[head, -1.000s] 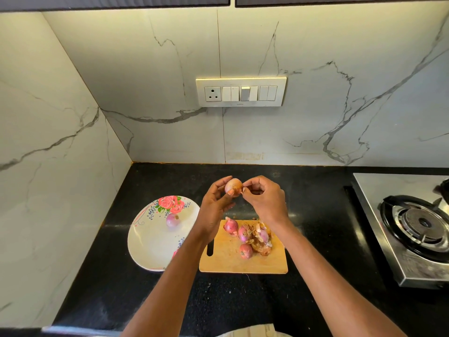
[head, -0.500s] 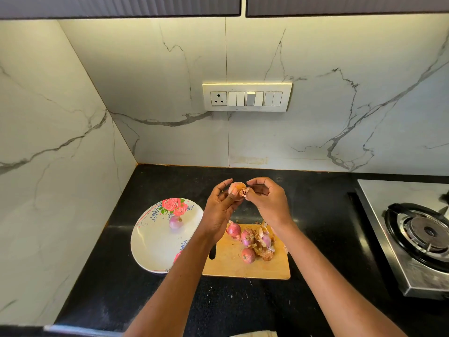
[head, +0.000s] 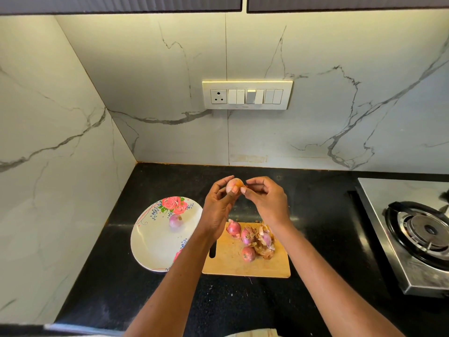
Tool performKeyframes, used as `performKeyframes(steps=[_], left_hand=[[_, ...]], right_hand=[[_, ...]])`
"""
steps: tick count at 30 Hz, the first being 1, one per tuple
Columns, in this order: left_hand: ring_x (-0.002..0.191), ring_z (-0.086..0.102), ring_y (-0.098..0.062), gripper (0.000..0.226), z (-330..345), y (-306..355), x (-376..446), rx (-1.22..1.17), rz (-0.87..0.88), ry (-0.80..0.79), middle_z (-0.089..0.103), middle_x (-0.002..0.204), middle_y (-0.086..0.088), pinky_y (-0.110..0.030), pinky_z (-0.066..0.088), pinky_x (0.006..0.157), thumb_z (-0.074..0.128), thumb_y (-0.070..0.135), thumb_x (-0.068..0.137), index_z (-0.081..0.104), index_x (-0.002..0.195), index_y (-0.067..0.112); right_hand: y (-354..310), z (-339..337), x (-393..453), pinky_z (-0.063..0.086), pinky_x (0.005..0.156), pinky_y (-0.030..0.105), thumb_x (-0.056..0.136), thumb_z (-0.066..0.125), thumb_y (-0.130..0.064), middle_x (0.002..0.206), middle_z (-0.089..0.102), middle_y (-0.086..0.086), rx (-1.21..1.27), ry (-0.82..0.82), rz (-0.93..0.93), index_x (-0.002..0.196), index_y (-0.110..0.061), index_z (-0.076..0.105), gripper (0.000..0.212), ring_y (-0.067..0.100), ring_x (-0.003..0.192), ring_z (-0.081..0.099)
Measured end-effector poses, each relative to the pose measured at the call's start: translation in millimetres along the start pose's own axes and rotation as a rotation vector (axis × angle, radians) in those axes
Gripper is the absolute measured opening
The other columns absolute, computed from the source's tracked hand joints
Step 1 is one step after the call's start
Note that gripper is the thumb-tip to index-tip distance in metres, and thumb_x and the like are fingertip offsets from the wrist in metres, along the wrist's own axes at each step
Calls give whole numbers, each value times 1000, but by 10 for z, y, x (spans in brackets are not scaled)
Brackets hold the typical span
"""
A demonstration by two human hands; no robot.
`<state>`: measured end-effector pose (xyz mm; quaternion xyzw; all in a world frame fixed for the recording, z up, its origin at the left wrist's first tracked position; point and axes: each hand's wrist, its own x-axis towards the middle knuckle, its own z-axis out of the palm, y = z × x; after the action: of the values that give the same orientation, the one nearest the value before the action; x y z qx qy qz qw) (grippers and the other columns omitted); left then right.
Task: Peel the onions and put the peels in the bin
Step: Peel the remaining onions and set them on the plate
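Observation:
My left hand [head: 218, 205] holds a small onion [head: 232, 184] up above the counter, fingers curled round it. My right hand [head: 266, 201] pinches a strip of dry peel [head: 243, 188] at the onion's right side. Below the hands lies a wooden cutting board [head: 233, 263] with several small red onions [head: 247, 253] and a heap of brown peels [head: 263, 249]. One peeled onion [head: 175, 220] sits on a white flowered plate [head: 155, 244] left of the board. No bin is in view.
The black counter [head: 315, 215] meets marble walls at the back and left. A steel gas stove with a burner [head: 422, 234] stands at the right. A switch panel [head: 247, 95] is on the back wall.
The onion has turned a little in my left hand, and my right hand's fingers have drawn the peel slightly to the right. The camera has shifted a bit.

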<state>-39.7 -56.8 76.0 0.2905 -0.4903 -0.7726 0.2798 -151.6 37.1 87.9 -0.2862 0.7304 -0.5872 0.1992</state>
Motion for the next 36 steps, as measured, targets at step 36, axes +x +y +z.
performKeyframes(steps=[36], left_hand=[[115, 65, -21, 33, -102, -35, -106, 0, -58, -3, 65, 128, -11, -24, 55, 92, 59, 27, 94, 61, 125, 17]], right_hand=[[51, -109, 106, 50, 74, 4, 103, 50, -2, 117, 57, 5, -386, 36, -206, 116, -19, 67, 27, 6, 86, 68]])
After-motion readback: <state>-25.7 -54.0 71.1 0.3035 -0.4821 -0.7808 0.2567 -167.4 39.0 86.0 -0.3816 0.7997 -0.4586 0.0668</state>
